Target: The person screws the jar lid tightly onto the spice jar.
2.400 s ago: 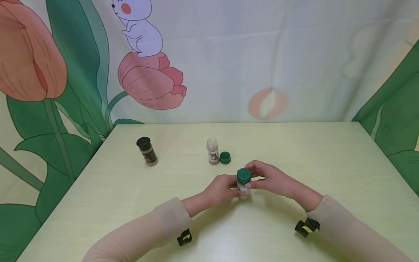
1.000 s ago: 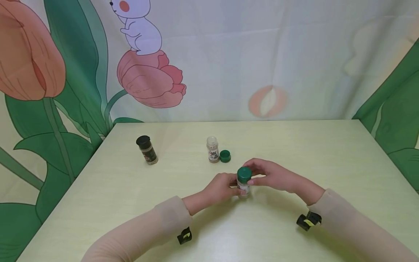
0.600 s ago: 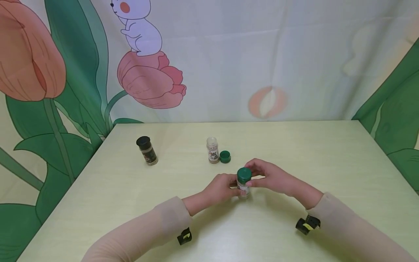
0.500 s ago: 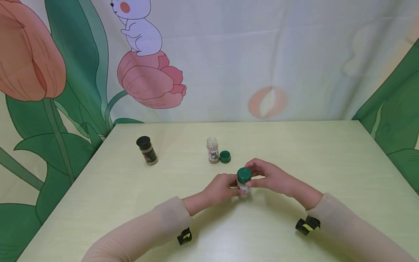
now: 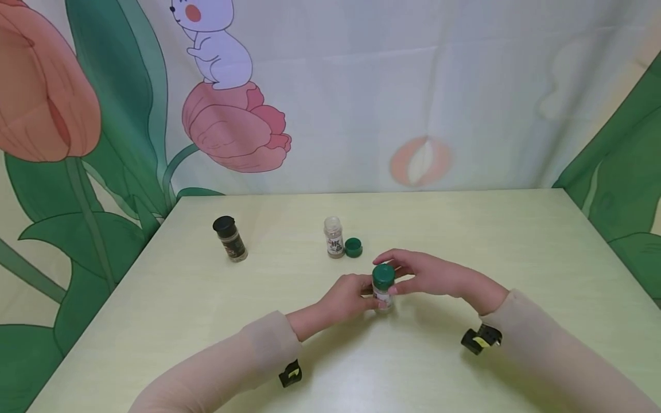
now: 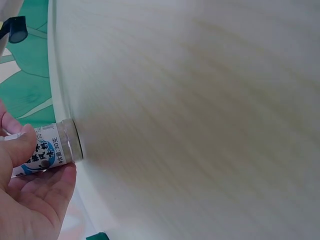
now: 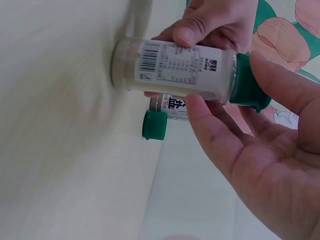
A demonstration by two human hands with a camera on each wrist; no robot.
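A clear spice bottle [image 7: 175, 67] with a white label and a green cap [image 5: 384, 277] stands near the middle of the table. My left hand [image 5: 343, 298] grips its body, the thumb across the label in the left wrist view. From the other side, my right hand [image 5: 431, 276] holds around the cap. Its thumb lies against the cap's edge and its fingers pass behind. In the right wrist view one of its fingertips [image 7: 196, 104] comes close to the bottle's side.
Behind my hands stands an uncapped spice bottle [image 5: 334, 238], a loose green cap [image 5: 353, 247] right beside it. Farther left is a spice jar [image 5: 232, 244] with a black lid. A printed curtain [image 5: 330, 115] hangs along the table's [image 5: 490, 229] back edge.
The right hand has turned slightly at the cap, its index finger now reaching farther left behind it. The left hand and bottle have stayed in place.
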